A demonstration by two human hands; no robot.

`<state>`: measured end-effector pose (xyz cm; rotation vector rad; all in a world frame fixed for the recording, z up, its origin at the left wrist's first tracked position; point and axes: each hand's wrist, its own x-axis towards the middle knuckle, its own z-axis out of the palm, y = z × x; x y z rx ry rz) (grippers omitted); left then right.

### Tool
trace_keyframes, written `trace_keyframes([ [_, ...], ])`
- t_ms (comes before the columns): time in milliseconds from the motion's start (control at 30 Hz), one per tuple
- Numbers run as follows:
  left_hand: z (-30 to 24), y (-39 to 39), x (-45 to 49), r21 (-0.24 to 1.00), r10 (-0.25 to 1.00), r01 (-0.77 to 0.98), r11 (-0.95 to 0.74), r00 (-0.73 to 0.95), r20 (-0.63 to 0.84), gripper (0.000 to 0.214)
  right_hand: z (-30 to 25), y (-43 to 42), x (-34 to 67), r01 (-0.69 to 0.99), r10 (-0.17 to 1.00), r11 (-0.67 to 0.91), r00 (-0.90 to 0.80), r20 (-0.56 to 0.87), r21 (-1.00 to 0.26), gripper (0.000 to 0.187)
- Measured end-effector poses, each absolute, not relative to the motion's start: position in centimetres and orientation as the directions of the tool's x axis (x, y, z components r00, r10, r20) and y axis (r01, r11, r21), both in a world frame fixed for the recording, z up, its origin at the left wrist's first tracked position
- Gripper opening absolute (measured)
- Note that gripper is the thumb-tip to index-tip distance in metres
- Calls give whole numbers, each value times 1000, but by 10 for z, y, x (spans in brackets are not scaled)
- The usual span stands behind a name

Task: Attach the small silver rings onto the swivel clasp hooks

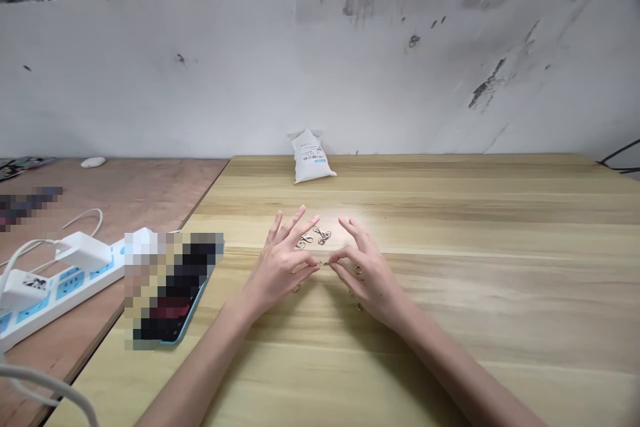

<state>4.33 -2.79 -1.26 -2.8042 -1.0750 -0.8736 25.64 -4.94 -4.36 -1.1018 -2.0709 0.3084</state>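
Note:
Over the middle of the table, my left hand (pixel 283 267) and my right hand (pixel 367 273) meet fingertip to fingertip. Between them they pinch a small silvery metal clasp (pixel 323 263), mostly covered by the fingers. Thumb and index finger are closed on each hand, while the other fingers fan out. Just beyond the fingertips lie metal lobster clasps (pixel 324 235) and another clasp (pixel 306 239), partly behind my left fingers. Small metal rings show beside and under my right hand, one ring (pixel 358 269) near its fingers. Another ring (pixel 297 287) rests below my left hand.
A white labelled packet (pixel 313 159) stands at the table's back by the wall. To the left lies a blurred phone (pixel 180 293) with a blue edge. A white power strip (pixel 65 287) with plugged-in chargers and cables sits on the adjoining brown tabletop (pixel 150 193).

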Motion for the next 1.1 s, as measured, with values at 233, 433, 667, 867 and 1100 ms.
trace_keyframes([
  [233, -11, -29, 44, 158, 626, 642, -751, 614, 482, 20, -40, -51, 256, 574, 797, 594, -324, 510, -563, 11],
  [433, -8, -32, 46, 279, 677, 633, -722, 563, 474, 18, -40, -51, 256, 629, 830, 537, -275, 486, -562, 14],
  [667, -4, -40, 53, 479, 756, 585, -654, 491, 433, 14, -36, -59, 246, 596, 775, 622, -377, 507, -507, 18],
  [867, -2, -42, 58, 503, 759, 569, -651, 487, 432, 14, -41, -59, 242, 591, 791, 599, -330, 516, -541, 12],
  [1100, -5, -39, 55, 448, 751, 605, -658, 483, 451, 12, -37, -58, 244, 671, 743, 627, -361, 563, -397, 19],
])
